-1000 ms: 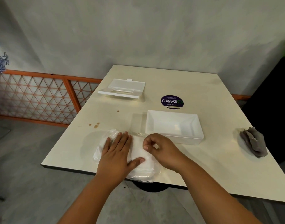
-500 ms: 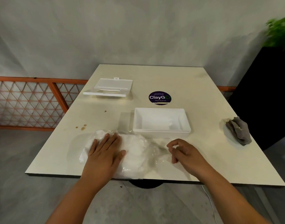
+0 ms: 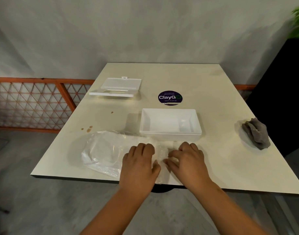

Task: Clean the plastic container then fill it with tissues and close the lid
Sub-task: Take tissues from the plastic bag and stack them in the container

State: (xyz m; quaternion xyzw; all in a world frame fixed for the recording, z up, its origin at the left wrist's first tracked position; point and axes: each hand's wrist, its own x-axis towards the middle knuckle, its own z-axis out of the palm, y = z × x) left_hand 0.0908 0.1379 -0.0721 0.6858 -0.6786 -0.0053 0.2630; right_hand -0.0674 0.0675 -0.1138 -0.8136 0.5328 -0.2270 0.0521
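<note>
Plastic tissue pack (image 3: 104,150), lower centre: both hands (image 3: 164,160) have now come together, pinching its wrapper end to open it.

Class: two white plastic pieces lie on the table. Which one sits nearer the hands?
The deep open container, just beyond both hands. The flat lid lies farther off, at the table's far left.

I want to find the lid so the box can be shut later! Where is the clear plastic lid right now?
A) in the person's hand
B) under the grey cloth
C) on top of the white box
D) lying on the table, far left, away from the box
D: the clear rectangular plastic lid lies flat on the beige table, far left of the open white plastic container, with neither hand touching it.
</note>
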